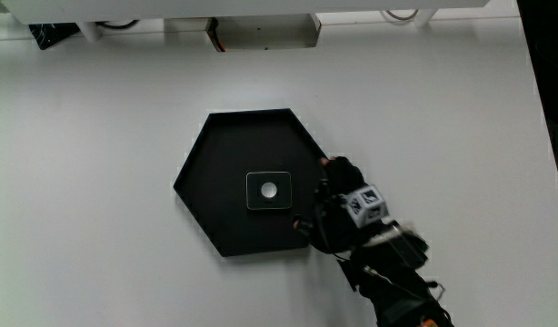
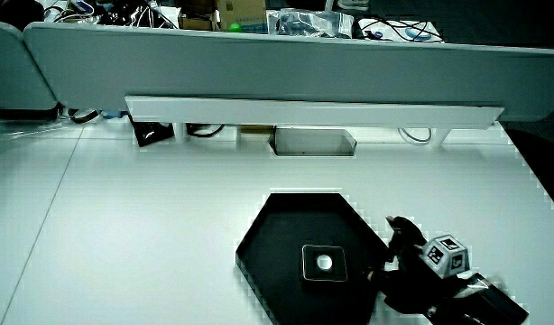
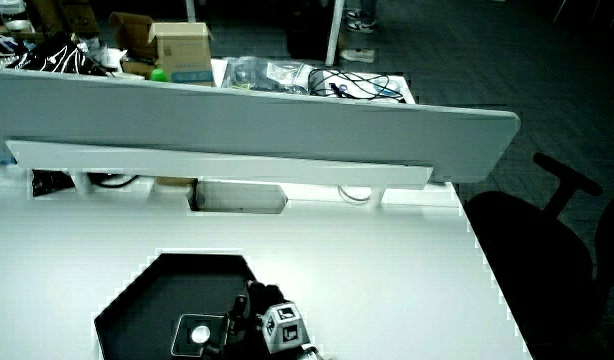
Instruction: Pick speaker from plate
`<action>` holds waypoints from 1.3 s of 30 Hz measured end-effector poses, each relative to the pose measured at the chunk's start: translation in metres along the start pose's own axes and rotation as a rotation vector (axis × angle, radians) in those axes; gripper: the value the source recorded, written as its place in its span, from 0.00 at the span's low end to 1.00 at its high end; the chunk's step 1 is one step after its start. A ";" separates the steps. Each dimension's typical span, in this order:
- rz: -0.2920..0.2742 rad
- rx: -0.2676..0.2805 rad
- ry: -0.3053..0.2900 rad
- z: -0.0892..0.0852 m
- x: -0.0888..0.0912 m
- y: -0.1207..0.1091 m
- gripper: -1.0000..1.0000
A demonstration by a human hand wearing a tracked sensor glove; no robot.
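Observation:
A small square speaker [image 1: 268,191], black with a pale rim and a white dot in its middle, lies flat at the centre of a black hexagonal plate [image 1: 224,154]. Both side views show the speaker [image 2: 324,264] [image 3: 196,335] on the plate [image 2: 295,217] [image 3: 157,290]. The gloved hand [image 1: 338,204] hovers over the plate's edge beside the speaker, fingers spread toward it and holding nothing. A short gap separates the fingertips from the speaker. The patterned cube [image 1: 365,204] sits on the hand's back, and the hand [image 2: 408,262] [image 3: 249,318] shows in both side views.
The plate rests on a white table [image 1: 97,182]. A low grey partition [image 2: 259,63] stands farther from the person than the plate, with a cable opening [image 2: 313,142] in the table before it. A dark office chair [image 3: 547,250] stands off the table's edge.

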 end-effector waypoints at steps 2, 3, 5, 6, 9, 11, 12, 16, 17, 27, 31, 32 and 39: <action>0.078 -0.077 -0.036 -0.005 -0.011 0.014 0.50; 0.086 -0.110 -0.052 -0.003 -0.015 0.017 0.50; 0.099 -0.166 -0.085 -0.007 -0.022 0.025 0.50; 0.093 -0.183 -0.097 -0.005 -0.024 0.026 0.50; 0.100 -0.239 -0.109 -0.009 -0.028 0.033 0.50; 0.091 -0.259 -0.137 -0.015 -0.030 0.036 0.50; 0.087 -0.278 -0.150 -0.015 -0.031 0.038 0.50; 0.066 -0.301 -0.204 -0.015 -0.034 0.043 0.50; 0.067 -0.312 -0.214 -0.015 -0.033 0.045 0.50; 0.054 -0.176 -0.382 -0.011 -0.041 0.042 0.92; 0.044 -0.127 -0.395 -0.006 -0.043 0.037 1.00; 0.045 -0.119 -0.400 -0.009 -0.044 0.038 1.00; 0.022 -0.072 -0.377 -0.004 -0.039 0.030 1.00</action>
